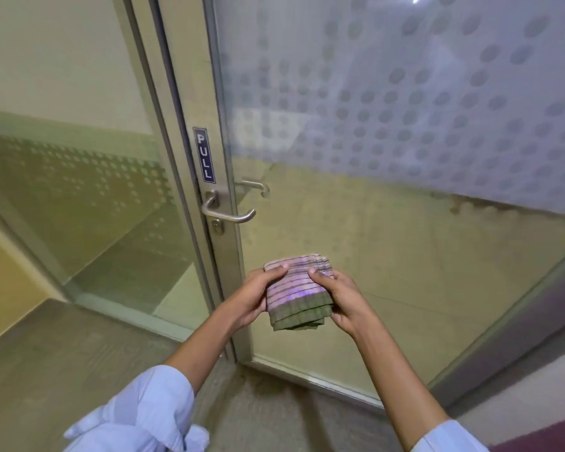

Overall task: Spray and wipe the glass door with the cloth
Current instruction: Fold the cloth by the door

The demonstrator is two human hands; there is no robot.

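Both hands hold the folded striped cloth (296, 293) before the glass door (388, 158), below its handle (229, 212): left hand (258, 296) grips one edge, right hand (336, 296) the other

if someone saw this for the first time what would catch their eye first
Probably the folded striped cloth at lower centre, held between the left hand and right hand in front of the glass door. Next, the dotted frosted film across the door's upper half, and the blue PULL sign above the metal lever handle on the frame.
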